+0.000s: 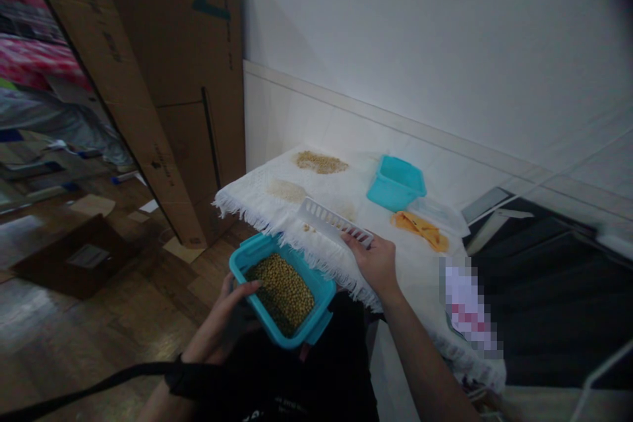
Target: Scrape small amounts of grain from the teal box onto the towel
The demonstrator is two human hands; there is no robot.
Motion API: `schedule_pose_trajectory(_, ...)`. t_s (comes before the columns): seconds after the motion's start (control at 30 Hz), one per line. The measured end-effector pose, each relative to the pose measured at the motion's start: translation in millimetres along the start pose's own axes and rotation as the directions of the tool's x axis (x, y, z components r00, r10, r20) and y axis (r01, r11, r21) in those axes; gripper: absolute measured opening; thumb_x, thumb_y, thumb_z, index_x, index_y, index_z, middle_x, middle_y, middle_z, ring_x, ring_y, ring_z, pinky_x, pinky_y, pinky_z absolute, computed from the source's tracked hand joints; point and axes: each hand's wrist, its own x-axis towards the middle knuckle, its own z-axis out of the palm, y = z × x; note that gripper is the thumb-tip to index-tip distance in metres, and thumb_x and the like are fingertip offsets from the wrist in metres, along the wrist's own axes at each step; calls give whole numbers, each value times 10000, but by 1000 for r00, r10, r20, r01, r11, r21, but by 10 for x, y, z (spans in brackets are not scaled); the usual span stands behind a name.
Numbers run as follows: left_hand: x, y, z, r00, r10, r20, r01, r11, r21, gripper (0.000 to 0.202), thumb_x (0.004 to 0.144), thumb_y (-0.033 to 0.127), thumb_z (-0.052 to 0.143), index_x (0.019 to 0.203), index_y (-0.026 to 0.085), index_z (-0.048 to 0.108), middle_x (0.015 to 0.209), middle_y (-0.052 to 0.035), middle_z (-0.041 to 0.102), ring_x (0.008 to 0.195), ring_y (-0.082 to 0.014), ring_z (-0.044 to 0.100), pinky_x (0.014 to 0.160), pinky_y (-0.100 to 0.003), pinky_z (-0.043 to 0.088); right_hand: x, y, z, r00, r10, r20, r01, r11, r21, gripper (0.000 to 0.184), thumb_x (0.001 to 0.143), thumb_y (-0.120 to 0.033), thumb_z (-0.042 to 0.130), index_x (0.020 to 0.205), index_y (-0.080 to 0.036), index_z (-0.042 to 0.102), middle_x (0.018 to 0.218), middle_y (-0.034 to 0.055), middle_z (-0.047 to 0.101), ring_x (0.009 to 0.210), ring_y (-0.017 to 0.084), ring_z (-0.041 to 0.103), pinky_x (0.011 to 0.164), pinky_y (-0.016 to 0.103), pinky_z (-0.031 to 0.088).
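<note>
My left hand [227,316] grips a blue plastic container [324,300] by its near left side, thumb over the rim. Yellowish beans [287,290] fill much of it, and it sits tilted just off the table's front edge. My right hand [376,262] is closed on the end of a white slotted plastic tray [329,219], which rests on or just above the white fringed cloth [277,217]. A few loose beans [308,229] lie by the tray's near side. Behind it are a tan grain pile [321,162] and a paler pile [287,190].
A second blue container [395,186] stands at the back of the cloth, near a clear lid [445,216] and an orange cloth-like item [420,231]. A tall cardboard box [188,46] borders the table's left side; a white wall [420,33] rises behind.
</note>
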Motion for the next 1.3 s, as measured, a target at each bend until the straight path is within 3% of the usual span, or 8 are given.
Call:
schedule_pose_trajectory(0.13, 15, -4, -8, 1000, -11, -1, 11, 1000, 1, 702, 761, 330, 859, 1364, 351, 499, 1339, -72, 689, 1132, -332, 719, 883, -480, 621, -6, -1, -10, 1000, -17, 24, 17, 1000, 4, 303, 873, -451, 725, 917, -186, 864, 816, 50, 836, 688, 247, 777, 627, 290, 589)
schedule_pose_trajectory(0.37, 43, -20, -34, 999, -20, 36, 21, 1000, -11, 692, 785, 353, 845, 1370, 349, 476, 1327, -70, 680, 1215, -356, 685, 901, -485, 615, -45, 6, -19, 998, -46, 35, 47, 998, -47, 312, 909, -479, 709, 866, -205, 853, 760, 39, 822, 614, 220, 744, 567, 271, 559)
schedule_pose_trajectory(0.53, 21, -3, -38, 1000, -17, 17, 17, 1000, -5, 643, 782, 338, 850, 1325, 339, 506, 1324, -63, 683, 1162, -338, 707, 898, -485, 621, -158, -66, -54, 994, -78, 77, 77, 997, 10, 229, 895, -420, 737, 877, -227, 860, 798, 26, 833, 664, 225, 780, 607, 266, 591)
schedule_pose_trajectory(0.77, 21, -5, -33, 1000, -16, 8, 16, 1000, -2, 686, 780, 338, 844, 1366, 341, 488, 1349, -74, 681, 1146, -337, 705, 882, -489, 625, -255, -132, -49, 993, -106, 48, 104, 994, 40, 165, 888, -345, 742, 882, -234, 864, 822, 21, 838, 711, 224, 803, 696, 271, 633)
schedule_pose_trajectory(1.07, 41, -12, -43, 1000, -24, 3, 24, 1000, -4, 624, 783, 308, 847, 1315, 335, 521, 1325, -69, 694, 1149, -339, 720, 901, -502, 627, -220, -179, -45, 993, -115, 15, 115, 993, 14, 193, 893, -371, 733, 901, -230, 865, 823, 34, 839, 697, 229, 800, 653, 271, 629)
schedule_pose_trajectory(1.3, 41, -12, -36, 999, -26, 22, 27, 1000, -17, 661, 791, 322, 840, 1355, 349, 496, 1340, -68, 688, 1157, -332, 715, 895, -479, 629, -320, -250, -5, 988, -126, 86, 123, 991, 46, 221, 919, -386, 716, 898, -221, 861, 764, 23, 824, 626, 203, 772, 594, 253, 601)
